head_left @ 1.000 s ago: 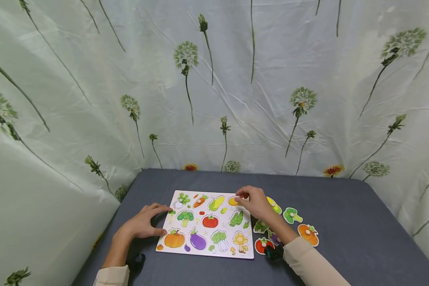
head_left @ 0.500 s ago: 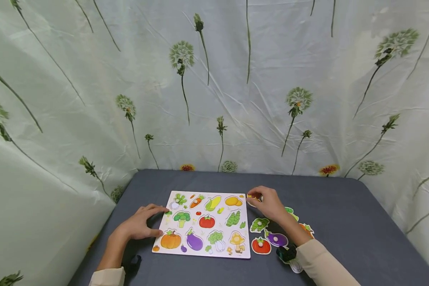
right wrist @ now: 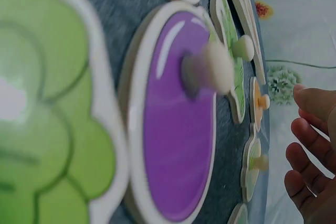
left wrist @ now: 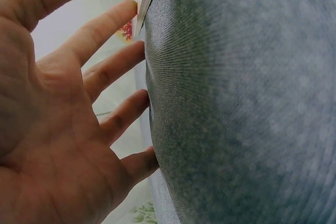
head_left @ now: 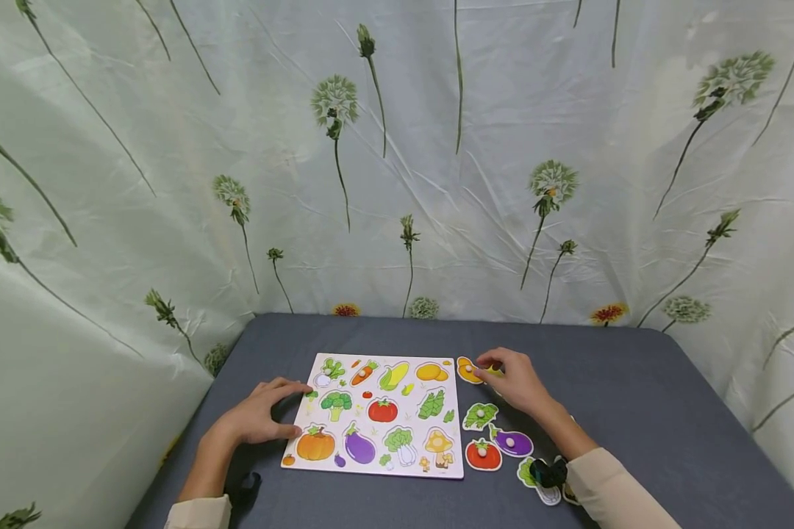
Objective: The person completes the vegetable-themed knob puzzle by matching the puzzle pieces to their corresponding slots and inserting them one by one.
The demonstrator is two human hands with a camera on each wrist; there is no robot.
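Right hand [head_left: 512, 380]: fingers loosely bent, small gap to the thumb, nothing seen between them. Key relation: potato piece [head_left: 465, 369] lies just left of the fingertips [right wrist: 297, 129], flat, knob up. Right wrist view shows a gap between fingers and its knob. Its long axis slants, far left to near right, so one end points roughly at the hand. It sits just off the far right corner of the board [head_left: 406, 417], towards the far edge of the table [head_left: 635, 411]. Corn piece [right wrist: 251, 174] is mostly hidden by the hand in the head view.

Nearer the person, off the board's right edge: green piece [head_left: 481, 416], eggplant piece [head_left: 512, 442], tomato piece [head_left: 483, 457].

Left hand [head_left: 261, 415] is well apart, fingers spread, thumb and index at the board's left edge. Right is clearly nearer the potato piece.
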